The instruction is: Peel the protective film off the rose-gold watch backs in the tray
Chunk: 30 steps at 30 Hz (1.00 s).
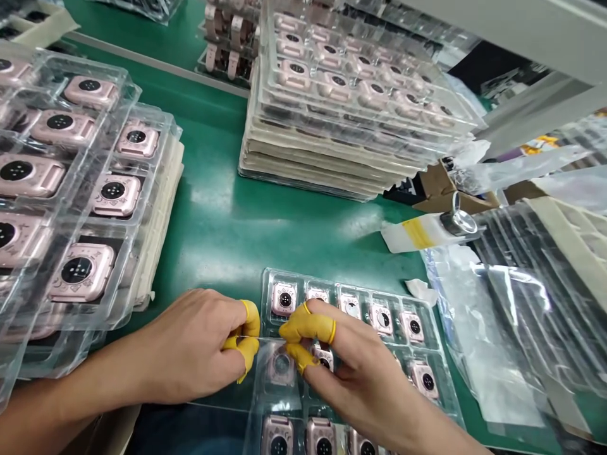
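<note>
A clear plastic tray [436, 344] lies at the near edge of the green table, with several pink watch bodies in its pockets. Both my hands wear yellow finger cots. My left hand [199, 344] and my right hand [353, 373] meet over the tray's left side, each pinching the edge of a thin clear film [272, 344] between thumb and forefinger. The film lies above a pink watch body [281, 366] in the second row. Another watch body [284, 299] sits just beyond my fingertips.
Stacked clear trays of pink watch bodies [76, 189] stand at the left. A taller stack [351, 107] stands at the back centre. A white bottle with a yellow band [422, 230] lies to the right, beside clear plastic bags [521, 316].
</note>
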{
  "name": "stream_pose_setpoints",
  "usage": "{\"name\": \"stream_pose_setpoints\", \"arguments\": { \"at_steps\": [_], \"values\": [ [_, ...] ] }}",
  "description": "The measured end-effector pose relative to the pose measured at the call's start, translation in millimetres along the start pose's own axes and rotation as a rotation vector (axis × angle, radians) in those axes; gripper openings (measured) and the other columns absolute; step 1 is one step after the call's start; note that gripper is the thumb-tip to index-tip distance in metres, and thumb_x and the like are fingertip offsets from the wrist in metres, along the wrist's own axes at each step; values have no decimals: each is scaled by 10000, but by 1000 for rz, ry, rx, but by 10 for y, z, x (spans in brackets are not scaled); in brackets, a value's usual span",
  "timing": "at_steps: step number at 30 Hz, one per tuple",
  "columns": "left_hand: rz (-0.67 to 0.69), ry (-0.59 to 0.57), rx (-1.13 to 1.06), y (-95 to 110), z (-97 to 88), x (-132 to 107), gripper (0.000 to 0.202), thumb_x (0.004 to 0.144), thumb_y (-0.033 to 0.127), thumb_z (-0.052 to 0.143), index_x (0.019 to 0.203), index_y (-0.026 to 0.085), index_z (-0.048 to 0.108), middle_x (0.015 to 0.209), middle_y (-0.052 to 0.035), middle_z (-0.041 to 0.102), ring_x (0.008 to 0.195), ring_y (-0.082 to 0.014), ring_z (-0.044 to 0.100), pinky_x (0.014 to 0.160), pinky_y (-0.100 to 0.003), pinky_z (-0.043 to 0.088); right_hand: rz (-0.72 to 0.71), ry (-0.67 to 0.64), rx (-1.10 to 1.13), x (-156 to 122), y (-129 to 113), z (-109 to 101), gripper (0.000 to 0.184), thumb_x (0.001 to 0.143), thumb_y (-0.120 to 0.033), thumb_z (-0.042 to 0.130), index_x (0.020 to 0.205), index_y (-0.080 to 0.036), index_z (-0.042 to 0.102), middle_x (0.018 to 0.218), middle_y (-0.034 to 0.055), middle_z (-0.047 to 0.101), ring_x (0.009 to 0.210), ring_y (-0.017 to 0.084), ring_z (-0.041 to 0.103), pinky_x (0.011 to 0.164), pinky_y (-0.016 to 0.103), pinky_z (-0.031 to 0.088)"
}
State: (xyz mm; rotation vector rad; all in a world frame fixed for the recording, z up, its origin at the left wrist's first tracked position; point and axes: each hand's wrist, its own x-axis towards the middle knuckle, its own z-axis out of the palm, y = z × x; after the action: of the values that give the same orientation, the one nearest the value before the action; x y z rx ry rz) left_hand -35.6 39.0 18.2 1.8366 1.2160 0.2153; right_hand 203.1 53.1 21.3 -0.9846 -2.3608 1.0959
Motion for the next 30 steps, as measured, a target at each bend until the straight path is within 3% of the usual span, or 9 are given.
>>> {"name": "stream_pose_setpoints", "arguments": {
  "at_steps": [6,10,13,17,21,26,30],
  "values": [
    [-75,-63,-104,-2,-21,34,111,710,123,498,655,218,478,585,70,566,547,-121,462,521,-281,267,-60,10,181,27,-22,-75,234,875,-15,506,938,-231,571,843,-4,598,759,143,559,658,279,465],
    [89,-12,-73,-16,8,2,154,644,67,499,691,204,447,720,42,553,694,-139,470,617,-286,329,146,-2,319,164,83,-226,217,844,-18,504,851,-230,552,802,-13,610,738,147,578,645,279,482],
    [227,69,-55,-15,58,2,200,641,22,502,728,196,456,840,26,590,786,-153,471,713,-308,364,298,-98,372,323,234,-327,193,818,-32,500,806,-224,523,752,-15,600,688,143,558,612,272,469],
    [291,139,-3,3,112,43,180,722,32,548,757,206,521,955,-2,641,866,-193,503,815,-357,401,350,-197,263,460,363,-360,187,791,-35,490,794,-216,536,754,-17,613,670,131,539,609,257,453],
    [260,93,110,11,135,87,186,678,45,554,739,220,533,995,5,690,893,-225,537,865,-410,411,309,-194,121,490,375,-347,237,763,-11,473,791,-220,580,704,-30,586,651,132,539,584,243,426],
    [246,103,157,-10,155,118,157,748,67,556,742,223,564,1082,2,733,897,-238,538,820,-416,411,285,-213,25,496,397,-375,205,772,-31,494,757,-221,569,683,-40,566,571,112,476,511,237,335],
    [249,94,180,-8,191,128,164,802,73,533,734,219,563,1243,10,729,910,-246,536,747,-414,377,214,-218,-24,490,443,-400,212,771,-15,508,764,-220,561,700,-49,560,590,105,474,537,243,336]
  ]
}}
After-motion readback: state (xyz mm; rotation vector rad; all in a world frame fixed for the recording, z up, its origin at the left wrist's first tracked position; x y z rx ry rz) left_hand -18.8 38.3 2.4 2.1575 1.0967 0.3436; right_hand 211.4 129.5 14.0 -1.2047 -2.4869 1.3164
